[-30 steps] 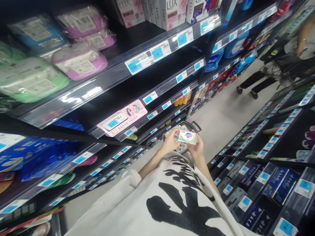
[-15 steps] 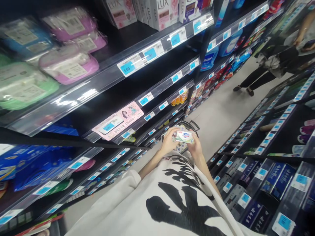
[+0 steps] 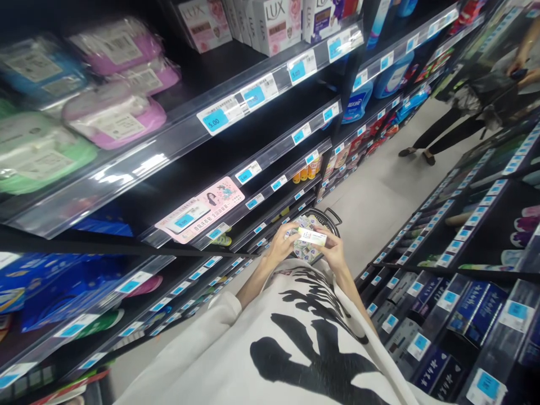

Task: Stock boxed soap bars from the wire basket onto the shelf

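Observation:
Between my two hands is a small white and green soap box [image 3: 313,237], a narrow printed side of it facing up. My left hand [image 3: 283,241] is closed on its left end, and my right hand [image 3: 334,247] grips the right end. Just beneath and beyond them stands a black basket [image 3: 333,220]. Inside it lie several small packs [image 3: 307,252] with light printed wrapping, partly covered by my hands and the box.
Shelves with price tags [image 3: 218,119] run along my left, bearing LUX boxes [image 3: 278,22] and wrapped pink soap cases [image 3: 122,121]. Lower shelves [image 3: 422,343] with dark blue boxes line the right. Down the aisle floor [image 3: 363,208], another person [image 3: 447,126] stands beyond the basket.
My hands have turned the soap box, so a narrow side shows instead of the broad logo face. It sits slightly lower. The other person's arms and bag have shifted a little.

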The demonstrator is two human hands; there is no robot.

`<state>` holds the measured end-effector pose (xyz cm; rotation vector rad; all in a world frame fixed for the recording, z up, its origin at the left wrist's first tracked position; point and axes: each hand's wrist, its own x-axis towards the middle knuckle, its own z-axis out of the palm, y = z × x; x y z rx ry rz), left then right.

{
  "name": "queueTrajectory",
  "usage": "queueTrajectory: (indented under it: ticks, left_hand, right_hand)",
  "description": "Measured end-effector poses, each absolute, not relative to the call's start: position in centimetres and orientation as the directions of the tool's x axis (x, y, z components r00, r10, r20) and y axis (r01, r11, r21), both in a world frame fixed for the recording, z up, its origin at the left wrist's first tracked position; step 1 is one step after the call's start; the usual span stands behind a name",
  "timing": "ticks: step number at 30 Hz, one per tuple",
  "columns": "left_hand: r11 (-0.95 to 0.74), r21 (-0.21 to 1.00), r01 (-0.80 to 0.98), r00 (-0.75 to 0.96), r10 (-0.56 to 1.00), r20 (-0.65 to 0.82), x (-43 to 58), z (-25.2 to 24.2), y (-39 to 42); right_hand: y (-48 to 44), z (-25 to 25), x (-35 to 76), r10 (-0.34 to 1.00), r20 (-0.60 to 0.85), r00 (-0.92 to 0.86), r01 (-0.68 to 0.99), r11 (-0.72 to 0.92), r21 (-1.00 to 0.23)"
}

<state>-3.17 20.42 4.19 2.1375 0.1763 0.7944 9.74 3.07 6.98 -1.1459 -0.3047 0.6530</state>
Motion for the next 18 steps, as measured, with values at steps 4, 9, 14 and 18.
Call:
queueTrajectory:
  ticks: [4, 9, 14, 18]
  left_hand:
    - [-0.661, 0.744, -0.103, 0.787, 0.403, 0.467, -3.1, 4.6, 19.8]
    - [-0.583, 0.804, -0.122, 0.785, 0.439, 0.437, -2.4, 6.7, 19.3]
    - [-0.372, 0.922, -0.106, 0.862, 0.427, 0.272, -1.8, 8.6, 19.3]
    - [-0.431, 0.898, -0.090, 0.854, 0.430, 0.292, -1.4, 8.6, 18.8]
  right_hand:
    - [2.8, 6.6, 9.8, 0.627, -0.121, 0.770, -0.321, 0.216, -0.922]
    - [2.4, 5.9, 9.9, 0.620, -0.279, 0.733, -0.487, 0.193, -0.852]
    - [2.2, 5.3, 10.1, 0.683, -0.508, 0.526, -0.748, 0.087, -0.657]
    - [2.1, 5.4, 10.2, 0.731, -0.621, 0.284, -0.839, -0.125, -0.530]
